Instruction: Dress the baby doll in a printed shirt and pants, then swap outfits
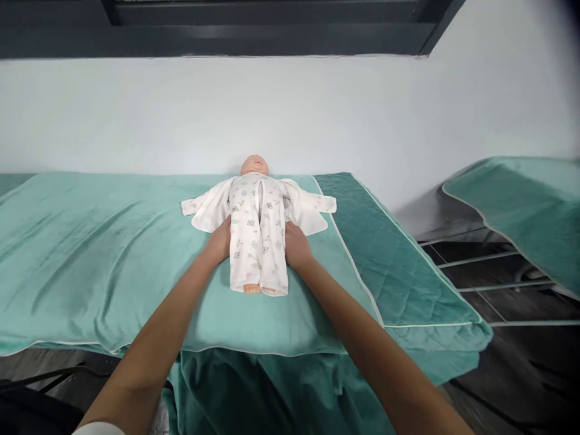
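Your left hand [220,241] and right hand [296,243] sit at opposite side edges of a printed garment [247,241], level with each other. On both, the fingertips are hidden by the cloth, so you cannot tell from here whether they pinch it or only rest against it. The garment lies over the front of a doll [254,164], which is on its back in the middle of the bed, its head by the wall [290,115] and its feet towards you. A split runs down the garment's middle, leaving two long panels, and a foot [252,289] shows under the hem of the left-hand one. Beneath the print, a plain white shirt [206,211] spreads out both ways, its sleeves stretched to the sides. Under all this is a smooth green sheet [113,254] with pale piping, and to its right a darker quilted cover [376,260] shows. Further right, well apart from the doll, another green cloth [521,211] hangs over pale metal bars [480,259]. A dark window frame [263,39] runs above the wall
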The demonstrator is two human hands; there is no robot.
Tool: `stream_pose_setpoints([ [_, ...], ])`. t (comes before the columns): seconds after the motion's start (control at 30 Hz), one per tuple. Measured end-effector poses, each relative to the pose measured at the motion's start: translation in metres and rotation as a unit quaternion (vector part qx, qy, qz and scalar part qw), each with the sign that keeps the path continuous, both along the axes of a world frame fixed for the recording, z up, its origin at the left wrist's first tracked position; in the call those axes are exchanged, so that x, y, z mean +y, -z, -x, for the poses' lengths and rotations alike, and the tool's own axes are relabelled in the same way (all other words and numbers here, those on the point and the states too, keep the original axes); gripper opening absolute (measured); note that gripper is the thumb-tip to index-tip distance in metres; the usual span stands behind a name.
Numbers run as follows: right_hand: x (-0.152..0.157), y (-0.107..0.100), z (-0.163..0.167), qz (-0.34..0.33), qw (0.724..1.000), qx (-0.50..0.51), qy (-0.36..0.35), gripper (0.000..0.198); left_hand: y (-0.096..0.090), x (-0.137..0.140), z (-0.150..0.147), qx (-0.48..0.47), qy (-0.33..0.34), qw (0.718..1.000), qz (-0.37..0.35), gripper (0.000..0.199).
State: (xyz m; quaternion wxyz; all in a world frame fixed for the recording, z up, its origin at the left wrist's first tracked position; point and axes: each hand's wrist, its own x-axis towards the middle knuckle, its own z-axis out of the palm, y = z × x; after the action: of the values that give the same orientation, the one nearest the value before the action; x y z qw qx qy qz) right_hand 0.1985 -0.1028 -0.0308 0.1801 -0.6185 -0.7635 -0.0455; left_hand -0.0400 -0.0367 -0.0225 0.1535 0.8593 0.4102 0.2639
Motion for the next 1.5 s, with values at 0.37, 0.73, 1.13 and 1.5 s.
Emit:
stream_pose_setpoints([
  [0.37, -0.009, 0.001, -0.006, -0.017, 0.996, 0.073, -0.056, 0.023, -0.002, -0.004, 0.001, 0.085, -0.028, 0.994, -0.061, 0.026],
  [0.73, -0.034, 0.005, -0.016, -0.005, 0.993, 0.097, -0.069, 0.013, 0.004, -0.042, 0.038, 0.064, -0.004, 0.995, -0.074, 0.022],
  [1.13, 0.016, 0.018, -0.109, -0.022, 0.935, 0.172, 0.31, 0.043, 0.009, 0.0, 0.058, 0.053, -0.441, 0.895, -0.026, 0.043],
  [1.5, 0.024, -0.085, -0.051, 0.015, 0.961, 0.261, 0.089, 0.019, 0.007, -0.005, 0.062, 0.021, -0.391, 0.92, -0.021, 0.02],
])
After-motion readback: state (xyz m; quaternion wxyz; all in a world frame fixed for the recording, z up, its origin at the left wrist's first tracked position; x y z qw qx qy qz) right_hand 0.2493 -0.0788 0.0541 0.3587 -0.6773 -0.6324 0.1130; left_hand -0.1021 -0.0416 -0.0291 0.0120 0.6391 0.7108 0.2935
